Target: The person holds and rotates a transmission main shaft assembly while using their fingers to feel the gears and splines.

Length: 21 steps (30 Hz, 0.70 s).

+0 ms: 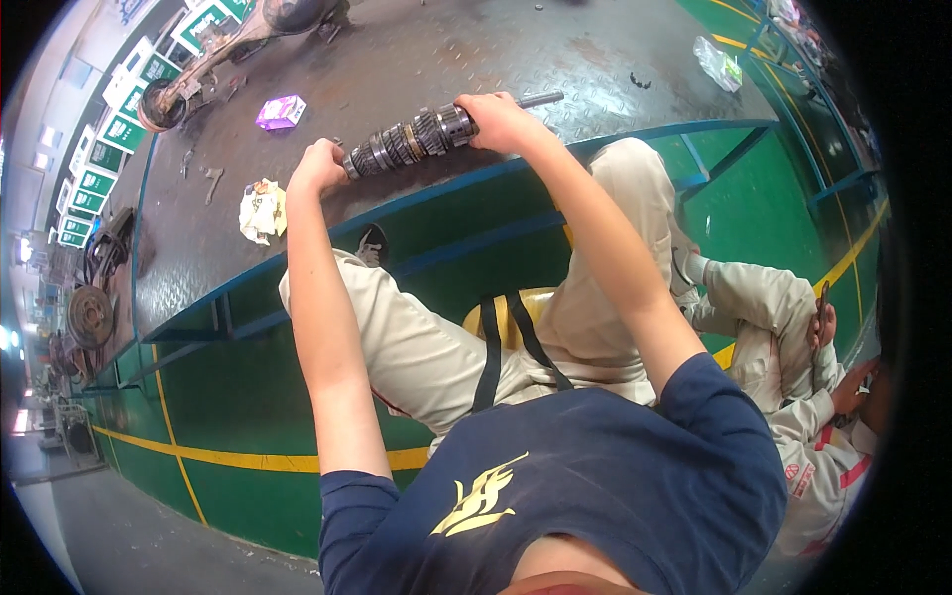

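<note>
A gearbox shaft [409, 142] with several steel gears along it lies level near the front edge of the metal workbench [387, 59]. My left hand [316, 169] is closed around its left end. At the other end, my right hand [496, 121] wraps over the gears, and the bare thin end of the shaft sticks out past it to the right. The fingertips of both hands are partly hidden behind the shaft. Left of my left hand sits a crumpled yellowish paper or rag [263, 211].
On the bench stand a purple box [281, 113], small metal parts [213, 185], a plastic bag [717, 63] and a large rusty axle [213, 59]. A seated person [764, 307] is close on my right. Brake drum-like discs [90, 316] lie at far left.
</note>
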{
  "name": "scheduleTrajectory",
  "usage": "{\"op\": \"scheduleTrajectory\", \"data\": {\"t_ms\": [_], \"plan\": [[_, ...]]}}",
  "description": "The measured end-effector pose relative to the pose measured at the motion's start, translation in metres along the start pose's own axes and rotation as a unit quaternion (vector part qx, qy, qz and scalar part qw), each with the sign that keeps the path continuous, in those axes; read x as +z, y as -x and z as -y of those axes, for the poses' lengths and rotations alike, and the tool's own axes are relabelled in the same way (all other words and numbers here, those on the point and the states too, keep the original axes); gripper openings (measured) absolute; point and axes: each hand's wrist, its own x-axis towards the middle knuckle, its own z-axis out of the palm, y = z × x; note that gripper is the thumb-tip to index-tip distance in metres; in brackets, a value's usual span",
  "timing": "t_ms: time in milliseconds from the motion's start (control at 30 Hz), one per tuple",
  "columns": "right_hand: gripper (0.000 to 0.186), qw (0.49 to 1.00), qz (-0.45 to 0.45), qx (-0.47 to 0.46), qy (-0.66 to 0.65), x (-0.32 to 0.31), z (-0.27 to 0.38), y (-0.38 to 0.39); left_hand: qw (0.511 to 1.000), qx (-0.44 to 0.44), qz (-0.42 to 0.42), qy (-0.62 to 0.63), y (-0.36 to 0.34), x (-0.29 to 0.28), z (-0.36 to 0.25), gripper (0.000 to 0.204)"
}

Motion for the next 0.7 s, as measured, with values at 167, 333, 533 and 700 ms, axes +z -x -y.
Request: {"op": "scheduleTrajectory", "data": {"t_ms": [167, 333, 533, 700], "plan": [[0.039, 0.999, 0.041, 0.016, 0.025, -0.005, 0.011, 0.005, 1.0, 0.006, 0.016, -0.007, -0.003, 0.005, 0.012, 0.034], [0.038, 0.998, 0.024, 0.025, 0.05, -0.002, 0.015, 0.007, 0.999, -0.007, 0.033, -0.008, 0.0, 0.001, 0.001, 0.029], [0.063, 0.998, 0.007, 0.027, 0.057, 0.002, 0.01, 0.007, 1.0, 0.018, 0.011, -0.013, 0.011, -0.002, -0.009, 0.024], [0.081, 0.999, 0.002, -0.013, 0.029, 0.001, 0.009, 0.009, 0.999, 0.035, -0.035, 0.011, 0.02, 0.003, -0.01, 0.022]]}}
